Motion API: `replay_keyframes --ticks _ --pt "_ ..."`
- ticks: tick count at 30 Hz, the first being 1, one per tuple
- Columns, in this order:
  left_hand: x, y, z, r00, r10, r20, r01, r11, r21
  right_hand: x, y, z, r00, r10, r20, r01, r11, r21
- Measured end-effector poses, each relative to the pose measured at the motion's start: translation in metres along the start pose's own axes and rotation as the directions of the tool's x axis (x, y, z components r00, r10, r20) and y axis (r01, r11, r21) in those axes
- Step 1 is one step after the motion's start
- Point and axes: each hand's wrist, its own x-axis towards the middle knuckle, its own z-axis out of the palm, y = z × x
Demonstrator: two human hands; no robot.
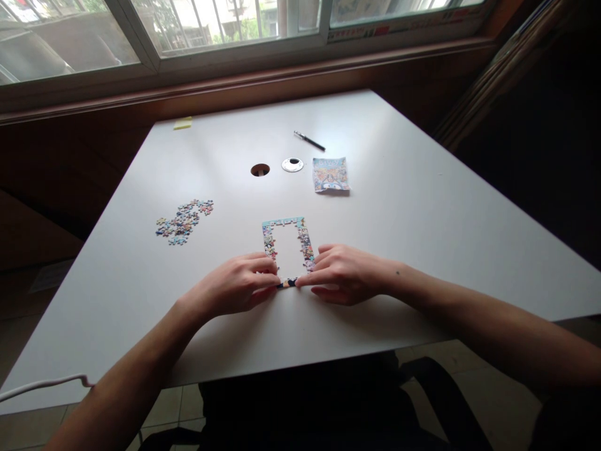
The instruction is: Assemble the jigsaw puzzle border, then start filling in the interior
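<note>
A jigsaw puzzle border (305, 242) lies flat on the white table, joined into an upright rectangle with a bare middle. Its top strip is light blue, its sides are many-coloured and its bottom strip is dark with a patch of orange. My left hand (241, 279) grips the lower left corner with bent fingers, the tips hiding part of it. From the other side my right hand (342, 274) holds the lower right corner, its index finger pressing at the bottom strip. Loose jigsaw pieces (183, 222) lie in a flat heap to the left.
Beyond the puzzle lies a printed picture packet (331, 175). A black pen (309, 140), a round metal cover (292, 165) and a cable hole (260, 170) are farther back. A yellow sticky note (183, 123) marks the far left edge. A white cable (44, 383) crosses the near left corner.
</note>
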Motion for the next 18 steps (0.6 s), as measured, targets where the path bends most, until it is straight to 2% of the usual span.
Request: replay_keyframes --ticks 11,18 --pt "-0.002 0.001 -0.004 0.999 -0.007 0.035 0.006 1.0 0.019 0.0 0.001 0.001 1.0 -0.009 0.0 0.009 1.0 0.001" --pt "0.004 0.021 -0.006 0.99 -0.018 0.14 -0.02 0.965 0.262 -0.001 0.001 0.002 1.0 -0.008 -0.007 0.008 1.0 0.001"
